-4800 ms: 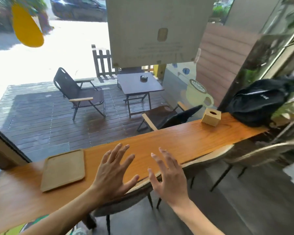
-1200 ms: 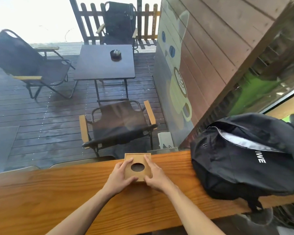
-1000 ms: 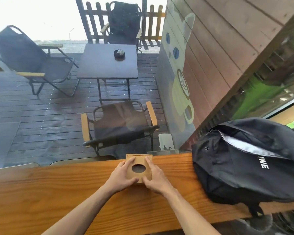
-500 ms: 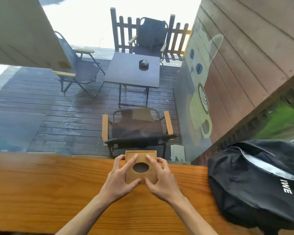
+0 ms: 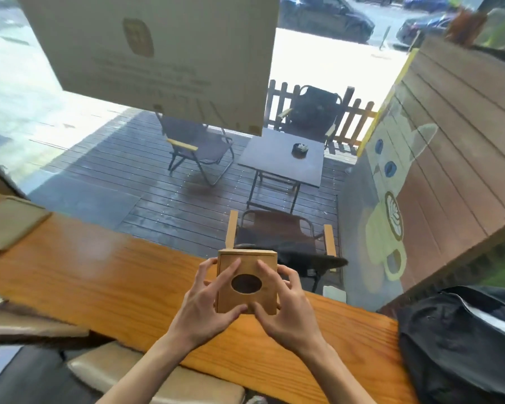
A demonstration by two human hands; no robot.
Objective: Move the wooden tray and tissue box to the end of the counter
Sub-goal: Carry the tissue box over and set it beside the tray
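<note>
The wooden tissue box (image 5: 247, 263), a cube with an oval hole in its top, is lifted above the counter (image 5: 99, 275) and tilted toward me. My left hand (image 5: 207, 301) grips its left side and my right hand (image 5: 283, 304) grips its right side, fingers over the top face. The flat wooden tray (image 5: 9, 223) lies on the counter at the far left, partly cut off by the frame edge.
A black backpack (image 5: 461, 342) lies on the counter at the right. Padded stool seats (image 5: 169, 383) stand under the counter's near edge. A window runs behind the counter, with patio chairs and a table outside. A large sign (image 5: 158, 53) hangs on the glass.
The tissue box has been raised off the counter in both hands and tilted toward me. The view has swung left, bringing the tray into sight and pushing the backpack to the right edge.
</note>
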